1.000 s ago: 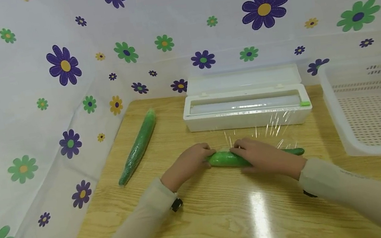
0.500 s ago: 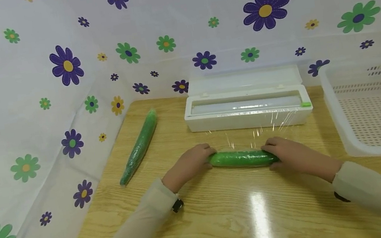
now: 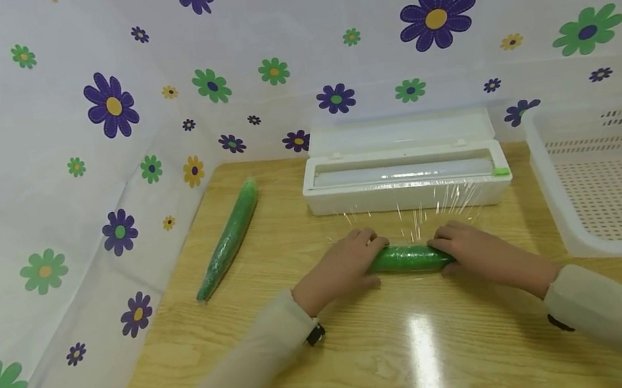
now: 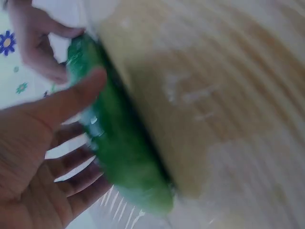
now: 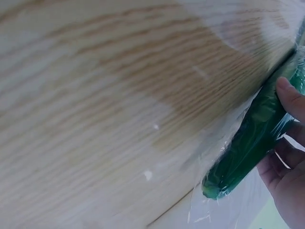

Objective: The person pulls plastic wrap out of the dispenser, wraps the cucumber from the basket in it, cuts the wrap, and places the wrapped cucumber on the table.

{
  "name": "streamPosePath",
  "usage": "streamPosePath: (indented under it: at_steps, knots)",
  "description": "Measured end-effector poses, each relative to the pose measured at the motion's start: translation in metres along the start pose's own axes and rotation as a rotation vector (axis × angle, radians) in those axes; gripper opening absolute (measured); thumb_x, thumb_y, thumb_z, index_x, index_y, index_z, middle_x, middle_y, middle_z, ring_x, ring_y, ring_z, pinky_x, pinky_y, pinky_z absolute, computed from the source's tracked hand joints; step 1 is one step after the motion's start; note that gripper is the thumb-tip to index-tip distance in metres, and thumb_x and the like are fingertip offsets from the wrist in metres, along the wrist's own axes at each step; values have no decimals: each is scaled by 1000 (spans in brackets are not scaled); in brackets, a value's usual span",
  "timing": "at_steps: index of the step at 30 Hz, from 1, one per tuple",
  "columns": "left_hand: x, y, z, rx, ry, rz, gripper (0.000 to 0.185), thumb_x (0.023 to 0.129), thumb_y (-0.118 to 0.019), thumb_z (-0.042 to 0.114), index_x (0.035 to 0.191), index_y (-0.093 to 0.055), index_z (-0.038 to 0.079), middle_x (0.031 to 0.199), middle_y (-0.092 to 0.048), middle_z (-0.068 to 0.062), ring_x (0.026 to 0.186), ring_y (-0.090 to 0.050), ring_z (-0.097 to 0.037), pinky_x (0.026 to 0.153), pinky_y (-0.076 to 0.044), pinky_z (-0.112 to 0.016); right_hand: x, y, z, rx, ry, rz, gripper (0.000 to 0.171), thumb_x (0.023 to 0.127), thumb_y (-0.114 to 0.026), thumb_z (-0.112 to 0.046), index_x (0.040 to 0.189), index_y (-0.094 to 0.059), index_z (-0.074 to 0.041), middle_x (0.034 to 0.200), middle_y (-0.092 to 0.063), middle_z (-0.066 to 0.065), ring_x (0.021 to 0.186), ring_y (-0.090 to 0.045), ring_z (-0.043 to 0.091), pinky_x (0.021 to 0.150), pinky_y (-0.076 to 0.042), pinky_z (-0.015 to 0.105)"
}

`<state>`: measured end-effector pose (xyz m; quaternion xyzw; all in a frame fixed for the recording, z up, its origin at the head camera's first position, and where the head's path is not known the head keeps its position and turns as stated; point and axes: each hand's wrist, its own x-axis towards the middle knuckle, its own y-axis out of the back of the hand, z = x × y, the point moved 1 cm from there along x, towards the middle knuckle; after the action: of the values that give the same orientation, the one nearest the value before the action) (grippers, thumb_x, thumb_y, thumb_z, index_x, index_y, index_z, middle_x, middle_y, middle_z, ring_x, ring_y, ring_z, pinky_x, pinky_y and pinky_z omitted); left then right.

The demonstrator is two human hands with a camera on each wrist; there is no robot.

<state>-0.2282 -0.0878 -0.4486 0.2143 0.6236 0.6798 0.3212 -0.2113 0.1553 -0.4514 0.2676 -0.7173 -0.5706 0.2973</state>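
The cucumber (image 3: pixel 409 258) lies on the wooden table (image 3: pixel 370 358), just in front of the white wrap box (image 3: pixel 405 182). Thin clear wrap (image 3: pixel 410 216) runs from the box to it. The left hand (image 3: pixel 341 271) curls its fingers (image 4: pixel 78 179) over one end, with the thumb (image 4: pixel 71 102) on the near side. The right hand (image 3: pixel 477 253) grips the other end the same way. The bare green middle shows between the two sets of fingers. The cucumber looks firm and light, but round, so it may roll. The wrap looks thin, clingy and easy to tear. Holding both ends seems best. Another wrapped cucumber (image 3: pixel 229 237) lies well to the left of the left fingers.
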Motion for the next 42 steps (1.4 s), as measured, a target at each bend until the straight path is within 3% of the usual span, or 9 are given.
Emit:
streamPosePath:
  at_steps: [7, 14, 24, 29, 32, 37, 42]
  knots:
    - [11, -8, 4, 100, 41, -2, 50, 82, -71, 34, 124, -53, 14, 114, -57, -2, 103, -51, -15, 86, -49, -26, -7, -7, 8, 69, -27, 9, 52, 76, -76, -15, 117, -56, 9, 106, -62, 18, 100, -57, 33, 86, -50, 44]
    - [17, -7, 2, 71, 91, -35, 50, 82, -71, 35, 125, -55, 15, 121, -58, -1, 108, -52, -16, 91, -49, -29, -26, -3, 21, 80, -99, 31, 34, 76, -70, 4, 109, -59, 6, 102, -61, 17, 96, -61, 32, 81, -53, 42]
    - [15, -2, 4, 91, 107, -58, 51, 82, -72, 32, 126, -54, 15, 121, -57, -2, 111, -51, -18, 89, -50, -31, -43, 5, 42, 159, -331, -12, 13, 78, -62, 13, 89, -63, 6, 83, -66, 17, 80, -64, 32, 71, -53, 43]
    - [16, -1, 3, 109, 102, -75, 52, 81, -73, 26, 129, -53, 16, 122, -57, -2, 115, -50, -19, 89, -51, -31, -49, 12, 41, 158, -405, 10, 18, 78, -65, 11, 94, -60, 9, 86, -63, 21, 78, -62, 34, 68, -53, 44]
    - [18, -1, 2, 124, 90, -78, 53, 81, -73, 26, 129, -54, 15, 123, -58, -3, 116, -51, -19, 91, -50, -31, -47, 14, 35, 148, -381, 63, 24, 75, -71, 6, 96, -59, 6, 87, -62, 19, 77, -61, 31, 65, -52, 42]
    - [20, 0, 0, 141, 73, -82, 54, 81, -73, 26, 129, -53, 13, 123, -59, -3, 116, -53, -19, 94, -49, -30, -38, 10, 26, 115, -250, 113, 27, 72, -76, 1, 96, -61, 0, 92, -63, 14, 83, -62, 28, 70, -53, 42]
    - [20, -1, -2, 65, 81, -60, 51, 80, -74, 23, 124, -52, 12, 114, -64, -3, 107, -56, -18, 88, -50, -29, -32, 3, 23, 94, -171, 121, 34, 72, -76, 2, 102, -60, 2, 97, -60, 15, 92, -59, 30, 79, -52, 43]
